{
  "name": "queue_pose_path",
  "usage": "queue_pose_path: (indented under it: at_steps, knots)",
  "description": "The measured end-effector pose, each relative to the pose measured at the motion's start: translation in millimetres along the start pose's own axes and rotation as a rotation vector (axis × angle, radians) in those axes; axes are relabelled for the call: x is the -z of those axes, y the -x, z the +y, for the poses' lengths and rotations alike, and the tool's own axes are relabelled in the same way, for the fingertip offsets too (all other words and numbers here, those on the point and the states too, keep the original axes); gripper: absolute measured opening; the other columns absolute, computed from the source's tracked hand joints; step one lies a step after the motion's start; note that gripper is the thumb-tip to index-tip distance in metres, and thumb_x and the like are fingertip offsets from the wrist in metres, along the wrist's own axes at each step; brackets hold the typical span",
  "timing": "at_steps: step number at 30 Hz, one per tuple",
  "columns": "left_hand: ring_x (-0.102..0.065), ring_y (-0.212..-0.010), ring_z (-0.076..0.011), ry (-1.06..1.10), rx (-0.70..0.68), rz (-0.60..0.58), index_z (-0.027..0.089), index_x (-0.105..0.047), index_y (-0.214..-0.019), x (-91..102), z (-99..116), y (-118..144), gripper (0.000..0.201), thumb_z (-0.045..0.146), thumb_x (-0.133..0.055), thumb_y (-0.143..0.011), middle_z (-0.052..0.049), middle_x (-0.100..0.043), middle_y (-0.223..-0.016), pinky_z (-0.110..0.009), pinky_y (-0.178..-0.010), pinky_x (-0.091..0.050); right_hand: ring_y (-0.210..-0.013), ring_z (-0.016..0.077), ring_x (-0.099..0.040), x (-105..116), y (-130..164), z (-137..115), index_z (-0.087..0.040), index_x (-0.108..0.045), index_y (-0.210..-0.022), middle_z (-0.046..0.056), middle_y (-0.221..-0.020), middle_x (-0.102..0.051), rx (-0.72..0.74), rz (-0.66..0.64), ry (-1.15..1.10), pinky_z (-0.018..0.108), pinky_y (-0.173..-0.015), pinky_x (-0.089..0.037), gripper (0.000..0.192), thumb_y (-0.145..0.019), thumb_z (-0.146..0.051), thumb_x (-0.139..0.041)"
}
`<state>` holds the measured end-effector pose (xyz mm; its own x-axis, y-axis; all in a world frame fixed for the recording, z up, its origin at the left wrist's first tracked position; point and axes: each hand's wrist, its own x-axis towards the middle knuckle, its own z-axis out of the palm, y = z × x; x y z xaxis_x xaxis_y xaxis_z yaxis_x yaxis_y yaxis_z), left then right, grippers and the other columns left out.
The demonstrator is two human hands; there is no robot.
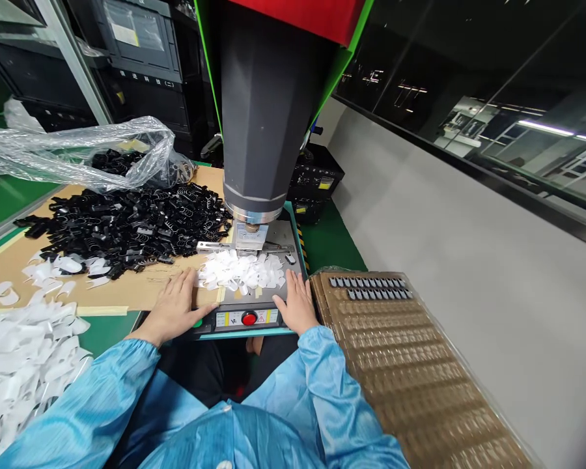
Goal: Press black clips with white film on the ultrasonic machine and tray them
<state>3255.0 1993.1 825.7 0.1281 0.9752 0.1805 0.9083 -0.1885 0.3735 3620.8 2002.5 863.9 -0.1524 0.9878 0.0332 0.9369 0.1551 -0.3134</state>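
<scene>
My left hand (176, 303) lies with its fingers stretched out at the left front of the press machine (261, 117), its thumb near a green button (198, 323). At the right front corner rests my right hand (297, 301), fingers apart and holding nothing. Between the hands, a heap of small white plastic pieces (241, 270) covers the machine's metal base (234, 297). Above that heap sits a metal fixture (251, 238) under the black press head. A red button (249, 318) is on the front panel. One small dark part (290, 259) lies right of the white heap.
A large pile of black plastic parts (141, 225) spreads over the cardboard at left, under a clear plastic bag (146, 153). More white pieces (29, 365) are heaped at lower left. Brown trays (395, 365) stand at right, with rows of dark parts (371, 283) in the top one.
</scene>
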Motion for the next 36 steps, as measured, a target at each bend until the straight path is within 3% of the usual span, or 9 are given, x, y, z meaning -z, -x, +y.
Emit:
queue_pose_path:
  at_steps: [4, 9, 13, 19, 22, 26, 31, 36]
  knots:
    - [-0.027, -0.163, -0.0475, 0.015, 0.03, -0.025, -0.004, -0.025, -0.169, -6.2, 14.6, -8.4, 0.12, 0.083, -0.052, -0.091, -0.03, -0.033, -0.173, -0.061, -0.135, -0.021, -0.171, 0.0388, -0.008, -5.1, -10.9, -28.2, -0.01, -0.014, -0.176, 0.02, -0.181, -0.016, -0.008, -0.044, 0.038, 0.065, -0.137, -0.005, 0.09, -0.105, -0.048, -0.053]
    - [-0.027, -0.164, -0.046, 0.043, 0.017, -0.005, 0.0, -0.022, -0.171, -5.1, 16.8, -7.5, 0.119, 0.082, -0.054, -0.091, -0.029, -0.035, -0.172, -0.061, -0.135, -0.023, -0.171, 0.0396, -0.008, -8.8, -14.8, -46.5, -0.009, -0.013, -0.176, 0.021, -0.181, -0.017, 0.042, -0.055, 0.014, 0.064, -0.137, -0.007, 0.092, -0.104, -0.047, -0.055]
    - [-0.026, -0.164, -0.0453, 0.053, 0.015, -0.013, 0.003, -0.019, -0.172, -4.1, 14.1, -5.5, 0.118, 0.082, -0.055, -0.092, -0.028, -0.033, -0.174, -0.061, -0.135, -0.023, -0.17, 0.0393, -0.012, -9.1, -17.1, -37.6, -0.01, -0.017, -0.176, 0.019, -0.18, -0.025, 0.042, 0.011, -0.083, 0.063, -0.138, -0.012, 0.089, -0.104, -0.046, -0.054]
    - [-0.031, -0.162, -0.0446, 0.141, 0.045, -0.023, 0.004, -0.021, -0.171, 4.4, 13.0, -15.4, 0.113, 0.079, -0.057, -0.093, -0.03, -0.035, -0.171, -0.06, -0.133, -0.028, -0.166, 0.0356, -0.028, -8.3, -27.2, -12.9, -0.012, -0.032, -0.17, 0.02, -0.171, -0.043, 0.03, 0.178, -0.247, 0.058, -0.134, -0.031, 0.076, -0.105, -0.044, -0.053]
    - [-0.037, -0.159, -0.043, 0.201, 0.011, 0.023, 0.008, -0.024, -0.17, 16.7, 17.4, -33.5, 0.107, 0.075, -0.059, -0.094, -0.027, -0.039, -0.169, -0.06, -0.131, -0.033, -0.158, 0.0347, -0.041, -0.1, -41.7, -11.7, -0.014, -0.043, -0.164, 0.02, -0.163, -0.052, 0.048, 0.237, -0.283, 0.055, -0.132, -0.035, 0.07, -0.101, -0.039, -0.06]
    - [-0.037, -0.158, -0.0436, 0.188, -0.084, 0.094, 0.01, -0.046, -0.16, 28.0, 32.3, -74.9, 0.09, 0.07, -0.063, -0.094, -0.024, -0.05, -0.162, -0.059, -0.13, -0.033, -0.144, 0.0317, -0.053, 17.0, -75.4, -27.3, -0.022, -0.052, -0.158, 0.012, -0.153, -0.063, 0.062, 0.251, -0.337, 0.049, -0.126, -0.042, 0.067, -0.095, -0.033, -0.068]
    - [-0.056, -0.137, -0.0401, 0.217, -0.119, 0.09, 0.011, -0.06, -0.15, 20.5, 55.6, -132.8, 0.076, 0.058, -0.068, -0.091, -0.021, -0.066, -0.144, -0.051, -0.119, -0.044, -0.134, 0.031, -0.056, 23.9, -124.8, -56.9, -0.02, -0.056, -0.15, 0.011, -0.144, -0.068, 0.077, 0.179, -0.321, 0.045, -0.118, -0.047, 0.06, -0.093, -0.029, -0.072]
    - [-0.063, -0.117, -0.0353, 0.297, -0.058, 0.01, 0.02, -0.079, -0.115, 11.9, 67.7, -165.6, 0.048, 0.057, -0.076, -0.085, -0.014, -0.078, -0.111, -0.045, -0.107, -0.049, -0.122, 0.0302, -0.064, 11.3, -153.2, -70.9, -0.019, -0.059, -0.143, 0.013, -0.131, -0.072, 0.017, 0.102, -0.316, 0.044, -0.108, -0.052, 0.057, -0.09, -0.029, -0.077]
